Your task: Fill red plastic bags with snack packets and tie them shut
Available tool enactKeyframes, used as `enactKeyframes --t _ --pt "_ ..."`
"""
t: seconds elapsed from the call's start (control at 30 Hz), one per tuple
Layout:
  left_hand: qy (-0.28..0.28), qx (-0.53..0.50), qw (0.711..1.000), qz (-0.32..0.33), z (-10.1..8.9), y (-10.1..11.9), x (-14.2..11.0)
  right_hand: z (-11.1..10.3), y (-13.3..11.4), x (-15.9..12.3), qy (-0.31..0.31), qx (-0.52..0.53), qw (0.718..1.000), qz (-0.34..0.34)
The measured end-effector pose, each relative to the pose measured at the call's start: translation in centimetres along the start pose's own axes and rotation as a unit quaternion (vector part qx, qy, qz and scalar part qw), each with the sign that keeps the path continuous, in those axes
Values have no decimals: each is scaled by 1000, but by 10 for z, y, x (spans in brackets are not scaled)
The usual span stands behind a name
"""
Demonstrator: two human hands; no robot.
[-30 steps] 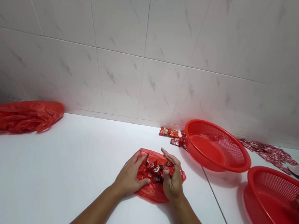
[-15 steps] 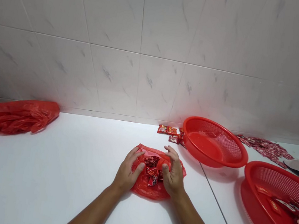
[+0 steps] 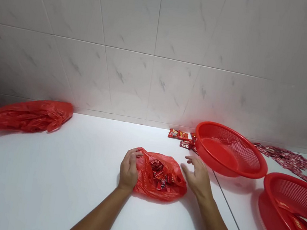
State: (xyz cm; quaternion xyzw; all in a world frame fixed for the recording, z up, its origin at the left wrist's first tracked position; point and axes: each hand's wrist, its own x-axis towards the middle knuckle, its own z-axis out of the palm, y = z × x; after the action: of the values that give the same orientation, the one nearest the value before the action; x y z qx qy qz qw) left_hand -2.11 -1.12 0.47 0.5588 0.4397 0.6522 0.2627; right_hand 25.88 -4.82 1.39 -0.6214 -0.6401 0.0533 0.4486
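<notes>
A small red plastic bag (image 3: 160, 187) lies on the white table, its mouth open on several wrapped red candies (image 3: 160, 171). My left hand (image 3: 128, 168) is closed on the bag's left edge, fingers curled over the plastic. Just right of the bag, my right hand (image 3: 197, 177) hovers with fingers spread and holds nothing. It is between the bag and the nearer red basket (image 3: 258, 167).
A few loose candy packets (image 3: 180, 138) lie by the wall left of the basket. A second red basket (image 3: 273, 204) with some packets stands at the right edge. Flat red wrappers (image 3: 288, 158) lie behind it. A bigger red bag (image 3: 26, 115) rests far left.
My right hand has let go of the bag and moved right, opening. My left hand shifted to grip the bag's left edge. The other person's hand seen a second ago at the right basket is gone.
</notes>
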Motion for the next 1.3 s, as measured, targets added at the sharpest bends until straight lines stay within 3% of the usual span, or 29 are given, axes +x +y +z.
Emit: enactKeyframes --t 0.1,0.2,0.3,0.43,0.57,0.67,0.8,0.9,1.0,1.1,1.2,1.3 --pt "38 -80 993 -74 1 -5 6 -4 -3 -1 35 83 993 -75" --pt "58 -124 984 -118 -1 -14 14 -6 -19 -6 -17 76 985 -151" --pt "94 -167 967 -169 -6 -23 23 -1 -32 -11 -98 38 982 -155" --pt "119 -236 935 -236 -20 -22 38 13 -30 -12 -93 33 985 -144" --pt "53 -299 901 -311 -39 -6 54 19 -15 -6 -39 145 986 -68" --pt "-4 -323 884 -339 -50 3 61 20 -3 1 -22 313 948 48" --pt "-104 -273 908 -299 -47 3 57 23 8 5 28 466 877 118" --pt "-148 -238 916 -287 -39 4 45 24 10 2 47 494 861 111" --pt "-211 -204 910 -294 -38 9 34 24 5 -2 45 479 873 77" --pt "-270 -157 901 -300 -42 13 31 18 -10 1 46 397 916 39" --pt "-260 -123 913 -289 -45 12 34 2 -41 19 31 303 952 3" --pt "-238 -110 923 -281 -45 7 37 -24 -81 47 -31 258 965 -37"
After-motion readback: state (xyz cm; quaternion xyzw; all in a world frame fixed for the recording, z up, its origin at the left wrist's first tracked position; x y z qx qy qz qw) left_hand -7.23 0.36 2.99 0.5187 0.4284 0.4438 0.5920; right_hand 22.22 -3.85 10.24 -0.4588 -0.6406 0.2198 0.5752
